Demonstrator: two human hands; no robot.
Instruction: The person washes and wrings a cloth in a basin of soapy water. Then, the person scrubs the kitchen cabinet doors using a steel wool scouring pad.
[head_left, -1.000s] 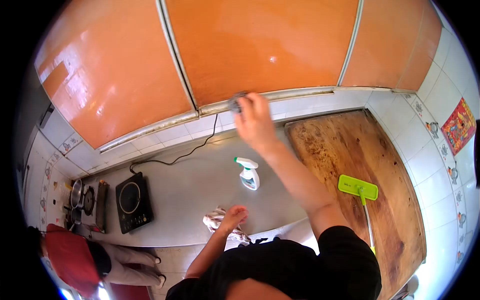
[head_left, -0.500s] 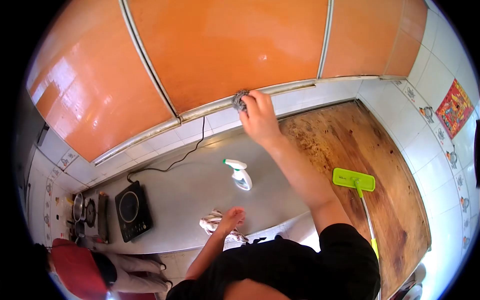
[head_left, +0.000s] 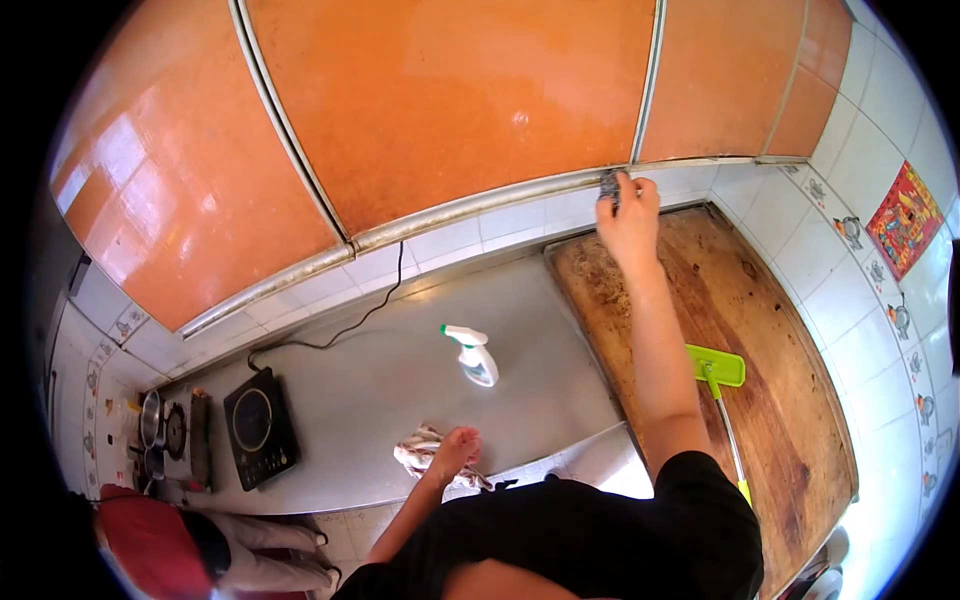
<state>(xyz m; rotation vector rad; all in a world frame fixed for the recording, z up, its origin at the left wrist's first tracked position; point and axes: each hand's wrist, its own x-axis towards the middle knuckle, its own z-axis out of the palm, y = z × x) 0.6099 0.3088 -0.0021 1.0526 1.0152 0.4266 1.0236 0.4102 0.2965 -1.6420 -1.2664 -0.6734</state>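
My right hand (head_left: pixel 632 222) reaches up to the lower rail of the cabinets, closed around a grey steel wool scrubber (head_left: pixel 610 186). The scrubber touches the rail near the joint between two orange doors. Low by the counter's front edge, my left hand (head_left: pixel 459 450) is over a crumpled, stained cloth (head_left: pixel 418 446), its fingers loosely bent and nothing visible in them. Whether it touches the cloth cannot be made out. Between my arms, a white spray bottle with a green nozzle (head_left: pixel 478 362) stands on the steel counter (head_left: pixel 370 365).
Orange cabinet doors (head_left: pixel 450 95) span the wall above. A black induction cooker (head_left: pixel 260 428) with a cord sits left, near a gas stove (head_left: pixel 188 440). A green flat mop (head_left: pixel 722 368) lies on the wooden board (head_left: pixel 790 420) at right. A person in red (head_left: pixel 155 545) stands lower left.
My right hand has slid the steel wool scrubber rightward along the cabinet rail, to above the wooden board. My left hand stays over the cloth. The view has shifted slightly.
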